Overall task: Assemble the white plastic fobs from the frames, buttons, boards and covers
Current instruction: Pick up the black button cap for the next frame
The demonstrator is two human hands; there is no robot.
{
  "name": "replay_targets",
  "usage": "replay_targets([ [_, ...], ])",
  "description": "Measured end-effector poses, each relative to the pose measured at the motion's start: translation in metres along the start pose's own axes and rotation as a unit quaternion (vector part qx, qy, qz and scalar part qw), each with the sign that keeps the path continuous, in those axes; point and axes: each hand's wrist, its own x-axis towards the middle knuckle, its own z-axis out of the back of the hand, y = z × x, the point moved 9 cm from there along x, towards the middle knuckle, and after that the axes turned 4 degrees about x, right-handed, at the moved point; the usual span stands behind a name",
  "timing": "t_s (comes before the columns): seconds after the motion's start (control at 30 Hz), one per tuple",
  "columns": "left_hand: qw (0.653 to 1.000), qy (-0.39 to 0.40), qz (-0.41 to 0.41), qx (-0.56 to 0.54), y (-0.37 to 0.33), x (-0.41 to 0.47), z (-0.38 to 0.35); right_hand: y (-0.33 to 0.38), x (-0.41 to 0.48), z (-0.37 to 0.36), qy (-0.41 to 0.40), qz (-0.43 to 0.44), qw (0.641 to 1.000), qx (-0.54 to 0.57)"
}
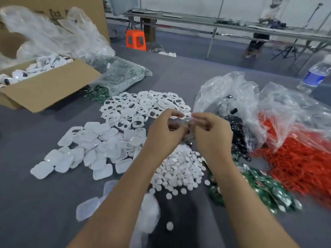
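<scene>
Forearms [111,203] stretch up from the near edge of the grey surface [35,203], past a lone white button [169,226] and a clear bag [150,212], as I watch both hands meet above the parts piles. Fingers [176,114] of the left hand [164,133] and the right hand [211,135] curl round one small white piece [188,120], probably a frame, held in the air between them; blur hides what sits in it. Beneath the wrists the buttons [179,170] heap, with covers [89,149] to the left, frames [139,108] beyond and green boards [268,190] to the right. To fit well, I would pinch only the piece's edges, leave its openings free, and press the part in squarely until flush.
</scene>
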Motion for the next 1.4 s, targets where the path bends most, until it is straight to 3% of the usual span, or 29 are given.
replay_targets([
  [0.23,0.996,0.089,0.024,-0.016,-0.013,-0.157,-0.054,-0.04,-0.152,0.091,0.018,-0.14,0.975,0.169],
  [0.37,0.99,0.138,0.014,0.01,-0.006,-0.244,-0.095,-0.072,-0.23,0.143,0.015,-0.185,0.98,0.077],
  [0.47,0.99,0.128,-0.015,0.054,-0.005,-0.281,-0.117,-0.08,-0.267,0.176,-0.013,-0.183,0.981,-0.06],
  [0.57,0.984,0.117,-0.075,0.113,-0.013,-0.303,-0.133,-0.076,-0.289,0.197,-0.074,-0.16,0.978,-0.107],
  [0.7,0.963,0.083,-0.135,0.217,-0.015,-0.316,-0.138,-0.074,-0.307,0.207,-0.13,-0.139,0.98,-0.06],
  [0.87,0.954,0.108,-0.154,0.236,-0.013,-0.314,-0.142,-0.073,-0.316,0.221,-0.207,-0.115,0.97,0.056],
  [0.97,0.96,0.092,-0.148,0.218,-0.016,-0.315,-0.139,-0.068,-0.313,0.217,-0.183,-0.094,0.976,0.076],
  [1.2,0.966,0.035,-0.09,0.238,-0.008,-0.314,-0.128,-0.068,-0.309,0.187,-0.027,-0.062,0.997,-0.037],
  [1.4,0.96,0.066,-0.104,0.251,-0.006,-0.314,-0.134,-0.072,-0.29,0.203,-0.035,-0.088,0.996,-0.003],
])
